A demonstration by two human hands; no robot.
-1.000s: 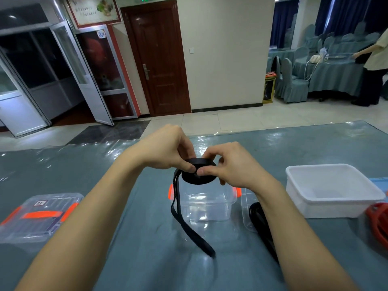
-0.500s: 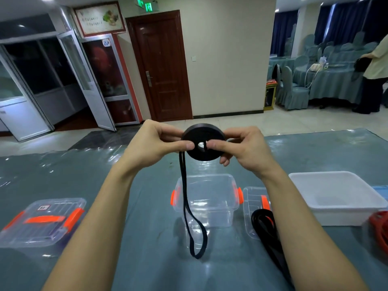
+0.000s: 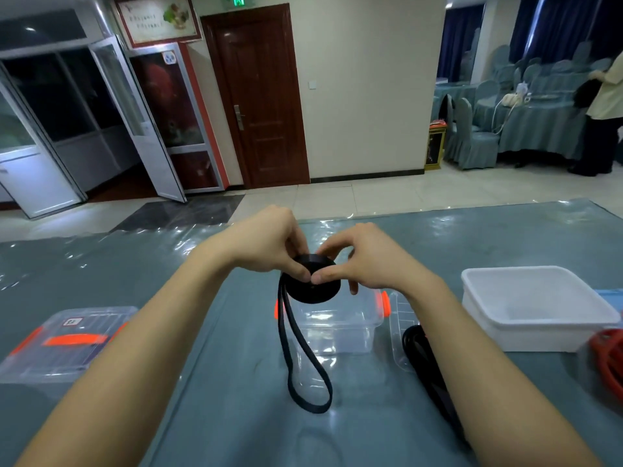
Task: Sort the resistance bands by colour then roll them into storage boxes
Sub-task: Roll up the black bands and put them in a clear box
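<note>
Teal cloth under a clear plastic sheet covers the tabletop (image 3: 118,264), in a hall with a brown door and draped chairs behind.

The fingers (image 3: 301,274) of the left hand (image 3: 269,244) and those of the right hand (image 3: 367,261) are both curled in narrow pinches on the rolled black band (image 3: 313,286). The thumbs meet on its near face and the other fingertips sit on its far rim. The coil is held flat-face toward the person, in the air just above the near left corner of the open clear box (image 3: 340,326).

The unrolled tail (image 3: 308,382) leaves the coil on its left side, under the left hand. It hangs down as a narrow loop, and its end rests on the tabletop in front of the box. Its long axis runs from the coil toward the person. My judgement is that the rest of the rolling draws this tail up and away from the person, with the left hand nearer to feed it.

Counted:
- Two black bands: the held one and a second black band (image 3: 425,360) lying across a loose lid (image 3: 397,332) just right of the box.
- One red band (image 3: 611,360), cut off at the right edge.
- Two clear boxes: the open one and a closed box (image 3: 64,342) well to the left.
- One white tub (image 3: 472,281).
</note>
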